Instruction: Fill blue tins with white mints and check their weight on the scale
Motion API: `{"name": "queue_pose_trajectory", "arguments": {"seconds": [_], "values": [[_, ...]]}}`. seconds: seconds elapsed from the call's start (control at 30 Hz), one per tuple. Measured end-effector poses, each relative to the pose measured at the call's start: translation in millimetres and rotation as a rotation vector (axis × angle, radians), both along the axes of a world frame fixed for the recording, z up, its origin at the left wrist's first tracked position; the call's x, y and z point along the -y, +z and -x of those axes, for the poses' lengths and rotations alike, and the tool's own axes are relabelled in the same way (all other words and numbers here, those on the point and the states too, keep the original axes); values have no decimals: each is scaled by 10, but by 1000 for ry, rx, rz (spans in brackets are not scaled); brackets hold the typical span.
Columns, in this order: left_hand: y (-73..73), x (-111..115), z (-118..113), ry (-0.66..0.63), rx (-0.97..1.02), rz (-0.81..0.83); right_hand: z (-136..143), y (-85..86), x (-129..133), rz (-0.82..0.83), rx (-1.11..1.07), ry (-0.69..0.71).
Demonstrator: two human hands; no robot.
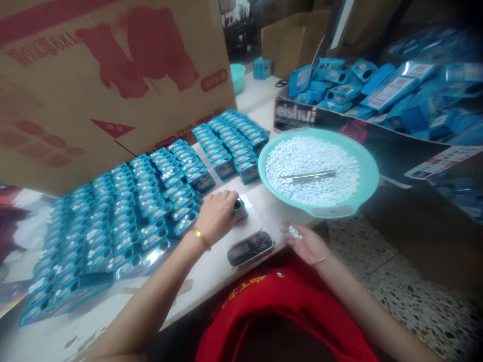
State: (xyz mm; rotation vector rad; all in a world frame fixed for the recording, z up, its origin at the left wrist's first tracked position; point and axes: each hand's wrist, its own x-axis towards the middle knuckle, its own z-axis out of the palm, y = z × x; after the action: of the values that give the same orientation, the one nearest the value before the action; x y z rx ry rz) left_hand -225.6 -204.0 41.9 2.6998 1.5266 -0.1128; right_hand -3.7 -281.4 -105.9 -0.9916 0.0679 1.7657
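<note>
My left hand [221, 208] is closed around a small blue box [239, 208], mostly hidden by the fingers. That box is at the white platform of a digital scale [251, 221], whose dark panel faces me. Palm up and cupped, my right hand [307, 244] holds several small white tablets [295, 232] beside the table's front edge. Just beyond it stands a turquoise basin [368, 176] filled with white tablets [313, 156]. Metal tweezers [309, 176] lie on top of them.
Rows of blue boxes [124, 216] cover the table's left side, many with white tablets on top. More rows [230, 141] stand behind the scale. A large cardboard carton [113, 90] rises at the back. Right, an open carton [302, 118] holds piled blue boxes.
</note>
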Motion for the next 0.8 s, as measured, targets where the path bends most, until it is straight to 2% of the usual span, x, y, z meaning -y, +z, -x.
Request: {"name": "queue_pose_trajectory", "arguments": {"seconds": [0.1, 0.17, 0.23, 0.37, 0.53, 0.8], "values": [[94, 50, 200, 39, 238, -88, -27, 101, 54, 44, -14, -7], [135, 117, 358, 135, 436, -152, -36, 158, 84, 69, -12, -19], [111, 203, 502, 251, 603, -207, -32, 197, 109, 83, -1, -29], [-136, 366, 703, 410, 770, -183, 16, 232, 138, 77, 11, -22], [-463, 469, 773, 460, 840, -87, 108, 272, 122, 74, 17, 11], [-630, 480, 624, 407, 915, -79, 235, 385, 91, 22, -35, 48]]}}
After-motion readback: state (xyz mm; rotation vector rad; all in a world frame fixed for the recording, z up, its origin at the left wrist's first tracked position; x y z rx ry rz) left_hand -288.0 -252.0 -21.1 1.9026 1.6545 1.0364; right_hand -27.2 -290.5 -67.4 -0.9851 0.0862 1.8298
